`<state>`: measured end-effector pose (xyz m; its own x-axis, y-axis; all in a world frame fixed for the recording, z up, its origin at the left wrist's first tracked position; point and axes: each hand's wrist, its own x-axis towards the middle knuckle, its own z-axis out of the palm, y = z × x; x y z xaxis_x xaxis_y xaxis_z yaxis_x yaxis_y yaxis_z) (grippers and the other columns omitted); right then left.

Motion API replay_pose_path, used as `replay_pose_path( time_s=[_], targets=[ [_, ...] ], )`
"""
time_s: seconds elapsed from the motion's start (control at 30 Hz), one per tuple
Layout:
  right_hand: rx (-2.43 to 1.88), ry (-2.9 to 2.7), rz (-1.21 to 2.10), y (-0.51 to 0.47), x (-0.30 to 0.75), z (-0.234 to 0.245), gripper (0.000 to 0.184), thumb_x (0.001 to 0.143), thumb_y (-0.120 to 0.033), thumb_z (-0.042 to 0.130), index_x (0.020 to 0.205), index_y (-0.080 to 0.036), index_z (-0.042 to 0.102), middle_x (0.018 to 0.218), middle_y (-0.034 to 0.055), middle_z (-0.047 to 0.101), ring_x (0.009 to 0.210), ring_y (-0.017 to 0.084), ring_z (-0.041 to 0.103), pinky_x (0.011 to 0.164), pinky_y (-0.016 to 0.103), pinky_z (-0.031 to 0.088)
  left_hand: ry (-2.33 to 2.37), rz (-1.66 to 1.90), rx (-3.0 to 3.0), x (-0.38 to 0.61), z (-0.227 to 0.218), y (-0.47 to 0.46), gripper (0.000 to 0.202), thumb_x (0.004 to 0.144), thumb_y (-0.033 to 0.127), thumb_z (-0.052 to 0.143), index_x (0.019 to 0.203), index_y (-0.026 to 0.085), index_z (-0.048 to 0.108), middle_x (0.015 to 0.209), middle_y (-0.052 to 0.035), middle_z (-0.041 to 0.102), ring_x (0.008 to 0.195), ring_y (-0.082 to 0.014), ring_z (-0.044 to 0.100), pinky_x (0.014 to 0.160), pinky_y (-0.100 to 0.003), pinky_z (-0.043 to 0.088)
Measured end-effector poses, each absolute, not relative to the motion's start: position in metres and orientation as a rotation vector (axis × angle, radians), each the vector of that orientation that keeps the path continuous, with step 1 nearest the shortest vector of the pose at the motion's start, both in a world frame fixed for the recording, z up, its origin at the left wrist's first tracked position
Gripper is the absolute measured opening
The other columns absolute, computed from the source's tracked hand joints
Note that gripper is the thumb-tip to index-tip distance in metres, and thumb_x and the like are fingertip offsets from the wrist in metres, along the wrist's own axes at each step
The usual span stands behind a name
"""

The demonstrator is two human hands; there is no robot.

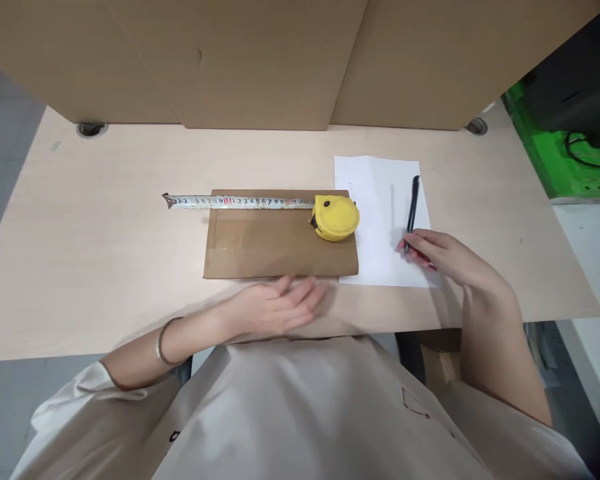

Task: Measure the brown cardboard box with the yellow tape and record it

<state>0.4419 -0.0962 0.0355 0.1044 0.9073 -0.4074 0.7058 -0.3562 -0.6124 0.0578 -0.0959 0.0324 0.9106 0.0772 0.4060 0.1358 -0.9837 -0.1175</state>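
Observation:
A flat brown cardboard box (260,247) lies on the table. Across its far part rests a yellow tape measure (337,219), its blade (250,202) drawn out to the left, past the box's left edge. My left hand (283,308) is just in front of the box's near edge, open and slightly blurred, with nothing in it. Pinched in the fingers of my right hand (437,252) is a black pen (413,203), held by its lower end and slanting up and away over a white sheet of paper (375,257). The paper's left side goes under the box.
Tall cardboard panels (260,67) stand along the far edge of the pale wooden table (105,267). Round cable holes (92,129) are set near its back corners. On the right, beyond the table, is a green crate (545,153) with dark items and a cable.

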Motion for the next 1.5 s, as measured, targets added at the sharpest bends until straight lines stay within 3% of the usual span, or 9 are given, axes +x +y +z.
replay_pose_path(
  time_s=[0.07,0.13,0.3,0.4,0.53,0.63,0.8,1.13,1.5],
  targets=[
    [-1.914,-1.488,1.338,-0.099,0.428,0.033,0.048,0.083,-0.065,0.068,0.089,-0.017,0.065,0.071,0.0102,0.067,0.057,0.019,0.059,0.055,0.033,0.051,-0.028,-0.626,-2.964,0.072,0.029,-0.105,0.031,0.1,0.014,0.059,0.127,0.016,0.073,0.13,-0.0142,0.079,0.098,-0.018,0.076,0.072,-0.031,0.058],
    [-1.747,-1.4,1.457,-0.102,0.408,0.026,0.042,0.072,-0.052,0.083,0.084,-0.018,0.061,0.069,0.0082,0.068,0.055,0.017,0.06,0.051,0.03,0.05,-0.016,-0.562,-3.005,0.09,0.023,-0.112,0.03,0.1,0.012,0.056,0.123,0.014,0.075,0.13,-0.0155,0.079,0.079,-0.0154,0.074,0.06,-0.03,0.054],
    [-1.582,-1.575,1.357,-0.108,0.377,0.005,0.028,0.078,-0.039,0.076,0.071,-0.02,0.058,0.059,0.0026,0.06,0.05,0.012,0.051,0.049,0.025,0.04,-0.29,-0.247,-3.083,0.126,-0.002,-0.121,0.049,0.099,0.007,0.044,0.144,0.01,0.064,0.151,-0.019,0.067,0.061,-0.0118,0.069,0.043,-0.03,0.046],
    [-1.552,-1.638,1.213,-0.11,0.376,0.002,0.024,0.079,-0.037,0.074,0.072,-0.02,0.058,0.06,0.0012,0.058,0.053,0.011,0.048,0.05,0.025,0.037,-0.393,-0.225,-3.092,0.133,-0.016,-0.119,0.047,0.106,0.019,0.042,0.147,0.008,0.062,0.155,-0.0232,0.061,0.059,-0.0127,0.07,0.043,-0.031,0.047],
    [-1.575,-1.623,1.238,-0.114,0.381,0.004,0.025,0.077,-0.035,0.076,0.076,-0.021,0.056,0.061,0.0011,0.06,0.052,0.013,0.052,0.051,0.026,0.041,-0.371,-0.325,-3.09,0.131,-0.026,-0.11,0.05,0.109,0.035,0.042,0.144,0.008,0.066,0.154,-0.0191,0.064,0.058,-0.0131,0.072,0.046,-0.033,0.05],
    [-1.565,-1.627,1.226,-0.117,0.381,0.001,0.024,0.08,-0.033,0.075,0.075,-0.021,0.055,0.058,0.0011,0.06,0.051,0.014,0.054,0.051,0.026,0.042,-0.344,-0.385,-3.093,0.128,-0.03,-0.104,0.05,0.109,0.037,0.044,0.144,0.008,0.066,0.153,-0.0154,0.065,0.06,-0.0125,0.075,0.047,-0.032,0.052],
    [-1.492,-1.712,1.097,-0.119,0.378,-0.008,0.028,0.083,-0.03,0.069,0.063,-0.019,0.053,0.053,0.0001,0.052,0.046,0.009,0.041,0.047,0.024,0.029,-0.341,-0.349,-3.124,0.129,-0.031,-0.102,0.051,0.109,0.039,0.044,0.147,0.01,0.063,0.152,-0.0158,0.066,0.062,-0.0123,0.076,0.055,-0.031,0.055],
    [-1.455,-1.759,1.058,-0.119,0.38,-0.013,0.027,0.085,-0.025,0.062,0.061,-0.018,0.052,0.049,-0.001,0.05,0.044,0.008,0.041,0.044,0.022,0.03,-0.351,-0.176,-3.199,0.13,-0.027,-0.102,0.054,0.111,0.037,0.034,0.154,0.011,0.055,0.157,-0.0163,0.062,0.079,-0.0158,0.08,0.067,-0.031,0.057],
    [-1.457,-1.769,0.981,-0.117,0.381,-0.014,0.03,0.083,-0.023,0.064,0.059,-0.017,0.048,0.054,0.0002,0.05,0.046,0.007,0.038,0.046,0.022,0.027,-0.339,-0.206,-3.126,0.13,-0.028,-0.103,0.054,0.112,0.038,0.034,0.152,0.012,0.058,0.158,-0.0114,0.062,0.07,-0.0131,0.078,0.057,-0.031,0.055]
  ],
)
